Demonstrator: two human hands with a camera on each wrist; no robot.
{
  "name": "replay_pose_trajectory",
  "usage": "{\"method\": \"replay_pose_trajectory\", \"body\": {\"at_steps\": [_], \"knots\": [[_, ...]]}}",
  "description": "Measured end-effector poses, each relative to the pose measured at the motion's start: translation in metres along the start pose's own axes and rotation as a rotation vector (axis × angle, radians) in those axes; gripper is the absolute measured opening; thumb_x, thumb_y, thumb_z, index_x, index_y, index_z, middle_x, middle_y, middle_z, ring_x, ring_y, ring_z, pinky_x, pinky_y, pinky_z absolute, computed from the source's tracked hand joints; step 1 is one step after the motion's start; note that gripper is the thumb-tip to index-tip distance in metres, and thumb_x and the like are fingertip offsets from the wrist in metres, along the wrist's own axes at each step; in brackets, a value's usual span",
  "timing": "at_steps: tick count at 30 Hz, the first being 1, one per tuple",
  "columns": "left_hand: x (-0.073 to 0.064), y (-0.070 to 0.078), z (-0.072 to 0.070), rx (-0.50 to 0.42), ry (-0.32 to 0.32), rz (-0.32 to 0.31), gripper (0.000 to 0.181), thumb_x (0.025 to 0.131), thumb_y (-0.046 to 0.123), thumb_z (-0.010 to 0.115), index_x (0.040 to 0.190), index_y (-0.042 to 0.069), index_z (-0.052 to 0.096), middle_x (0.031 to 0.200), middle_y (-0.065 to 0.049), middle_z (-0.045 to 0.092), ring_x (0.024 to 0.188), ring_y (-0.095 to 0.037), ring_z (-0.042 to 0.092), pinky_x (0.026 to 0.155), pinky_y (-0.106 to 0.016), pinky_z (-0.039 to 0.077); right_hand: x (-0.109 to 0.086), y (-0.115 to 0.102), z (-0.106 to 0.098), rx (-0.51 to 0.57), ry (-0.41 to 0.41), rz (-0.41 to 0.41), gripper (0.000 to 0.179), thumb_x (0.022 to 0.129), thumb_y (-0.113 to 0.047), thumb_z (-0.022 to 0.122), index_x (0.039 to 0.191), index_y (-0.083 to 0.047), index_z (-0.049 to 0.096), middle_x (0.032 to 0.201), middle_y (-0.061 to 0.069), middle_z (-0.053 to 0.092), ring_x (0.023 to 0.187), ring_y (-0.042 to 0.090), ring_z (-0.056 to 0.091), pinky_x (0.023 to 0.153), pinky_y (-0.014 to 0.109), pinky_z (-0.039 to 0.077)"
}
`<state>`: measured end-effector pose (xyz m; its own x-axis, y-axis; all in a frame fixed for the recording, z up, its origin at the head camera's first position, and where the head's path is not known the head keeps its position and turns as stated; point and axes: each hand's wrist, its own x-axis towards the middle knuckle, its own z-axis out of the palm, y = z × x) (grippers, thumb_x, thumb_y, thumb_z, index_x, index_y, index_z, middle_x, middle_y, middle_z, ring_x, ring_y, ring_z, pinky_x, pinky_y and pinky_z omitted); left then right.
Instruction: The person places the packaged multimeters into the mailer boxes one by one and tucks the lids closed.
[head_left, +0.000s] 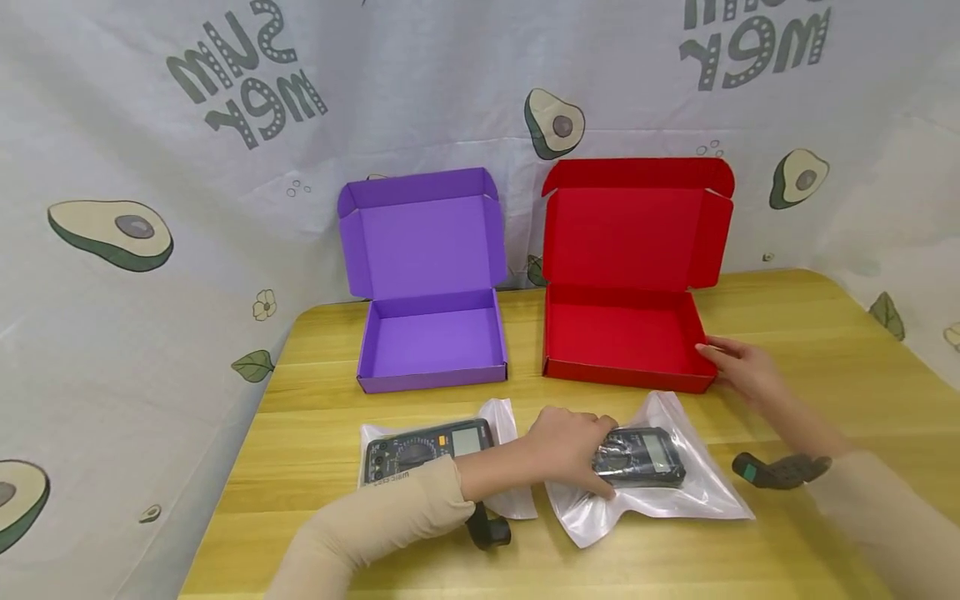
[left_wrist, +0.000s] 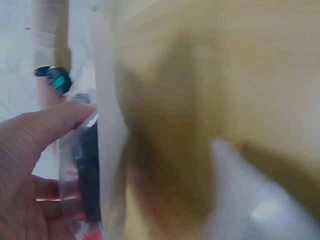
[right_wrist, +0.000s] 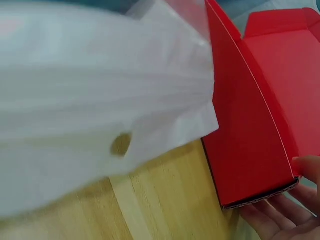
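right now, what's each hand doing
Left hand: closed, holding the bagged meter.
Right hand: closed, pinching the red box at a corner.

The bags [head_left: 701, 492] look glossy plastic, the red box [head_left: 622, 242] matt cardboard, the table [head_left: 285, 433] smooth wood, the backdrop [head_left: 420, 83] cloth.

Before you hangs a pale cloth backdrop [head_left: 427, 83] printed with avocados [head_left: 112, 235], leaves [head_left: 253, 366] and grey lettering [head_left: 802, 40], behind your yellowish wood-grain table [head_left: 315, 417] with rounded far corners.
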<state>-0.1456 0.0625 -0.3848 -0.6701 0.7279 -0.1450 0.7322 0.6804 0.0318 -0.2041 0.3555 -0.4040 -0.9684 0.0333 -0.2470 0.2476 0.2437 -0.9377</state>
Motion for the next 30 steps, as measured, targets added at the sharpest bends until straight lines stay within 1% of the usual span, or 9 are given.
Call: {"method": "replay_pose_trajectory", "body": {"at_steps": [3, 5, 8, 11, 15, 18, 19, 24, 30], "knots": [[0.000, -0.006, -0.008, -0.020, -0.003, -0.002, 0.068, 0.062, 0.063, 0.072, 0.119, 0.030, 0.053, 0.097, 0.017, 0.063, 0.080, -0.002, 0.057, 0.053, -0.024, 0.037, 0.002, -0.001, -0.001, -0.054, -0.012, 0.009, 0.071, 0.095, -0.031, 0.048, 0.142, 0.011, 0.013, 0.121, 0.020, 0.046, 0.073, -0.008, 0.059, 0.069, 0.020, 0.054], [0.000, -0.010, -0.014, -0.024, -0.009, -0.001, 0.068, 0.063, 0.062, 0.073, 0.119, 0.030, 0.053, 0.098, 0.017, 0.063, 0.081, -0.001, 0.057, 0.053, -0.025, 0.038, 0.004, -0.002, -0.003, -0.047, -0.029, 0.018, 0.071, 0.095, -0.030, 0.048, 0.142, 0.011, 0.012, 0.107, 0.005, 0.056, 0.073, -0.008, 0.059, 0.069, 0.021, 0.054], [0.000, -0.017, -0.024, -0.033, -0.006, 0.002, 0.069, 0.063, 0.061, 0.073, 0.120, 0.030, 0.053, 0.097, 0.018, 0.063, 0.080, -0.001, 0.057, 0.053, -0.024, 0.038, 0.005, -0.002, -0.005, -0.031, -0.052, 0.029, 0.073, 0.095, -0.030, 0.049, 0.142, 0.011, 0.011, 0.091, -0.019, 0.050, 0.074, -0.007, 0.058, 0.070, 0.022, 0.054], [-0.001, -0.023, -0.037, -0.058, 0.006, 0.007, 0.072, 0.062, 0.061, 0.074, 0.124, 0.030, 0.052, 0.098, 0.018, 0.062, 0.078, -0.002, 0.055, 0.055, -0.024, 0.038, 0.004, -0.002, -0.006, -0.050, -0.066, 0.045, 0.073, 0.096, -0.033, 0.046, 0.142, 0.010, 0.009, 0.109, 0.011, 0.059, 0.073, -0.010, 0.056, 0.071, 0.021, 0.054], [-0.001, -0.030, -0.051, -0.093, 0.027, -0.001, 0.076, 0.062, 0.060, 0.075, 0.128, 0.029, 0.051, 0.102, 0.017, 0.062, 0.081, -0.003, 0.055, 0.057, -0.023, 0.038, 0.004, -0.002, -0.005, -0.067, -0.059, 0.052, 0.073, 0.096, -0.034, 0.045, 0.142, 0.009, 0.009, 0.125, 0.025, 0.046, 0.074, -0.010, 0.055, 0.072, 0.021, 0.054], [0.000, -0.033, -0.058, -0.110, 0.040, -0.008, 0.075, 0.062, 0.059, 0.075, 0.127, 0.029, 0.051, 0.101, 0.017, 0.062, 0.081, -0.003, 0.055, 0.058, -0.023, 0.038, 0.006, -0.001, -0.006, -0.068, -0.054, 0.042, 0.074, 0.095, -0.032, 0.047, 0.141, 0.011, 0.011, 0.107, 0.001, 0.053, 0.075, -0.008, 0.056, 0.071, 0.022, 0.054], [0.001, -0.034, -0.059, -0.112, 0.043, -0.009, 0.075, 0.062, 0.058, 0.075, 0.127, 0.030, 0.051, 0.101, 0.017, 0.062, 0.081, -0.003, 0.055, 0.058, -0.023, 0.038, 0.006, 0.000, -0.007, -0.083, -0.053, 0.040, 0.073, 0.095, -0.033, 0.047, 0.142, 0.011, 0.011, 0.111, 0.004, 0.052, 0.074, -0.009, 0.055, 0.071, 0.021, 0.054], [0.006, -0.038, -0.064, -0.102, 0.054, -0.004, 0.072, 0.063, 0.056, 0.076, 0.126, 0.029, 0.051, 0.100, 0.016, 0.062, 0.080, -0.004, 0.054, 0.058, -0.024, 0.038, 0.007, 0.000, -0.008, -0.086, -0.059, 0.056, 0.075, 0.095, -0.036, 0.048, 0.142, 0.010, 0.011, 0.096, -0.017, 0.047, 0.074, -0.010, 0.054, 0.071, 0.021, 0.054], [0.014, -0.043, -0.066, -0.082, 0.056, -0.010, 0.072, 0.064, 0.056, 0.075, 0.126, 0.028, 0.051, 0.100, 0.015, 0.061, 0.080, -0.006, 0.053, 0.060, -0.025, 0.038, 0.009, 0.000, -0.008, -0.003, -0.085, 0.060, 0.077, 0.094, -0.032, 0.051, 0.142, 0.010, 0.008, 0.086, -0.027, 0.051, 0.074, -0.006, 0.057, 0.069, 0.020, 0.054]]}}
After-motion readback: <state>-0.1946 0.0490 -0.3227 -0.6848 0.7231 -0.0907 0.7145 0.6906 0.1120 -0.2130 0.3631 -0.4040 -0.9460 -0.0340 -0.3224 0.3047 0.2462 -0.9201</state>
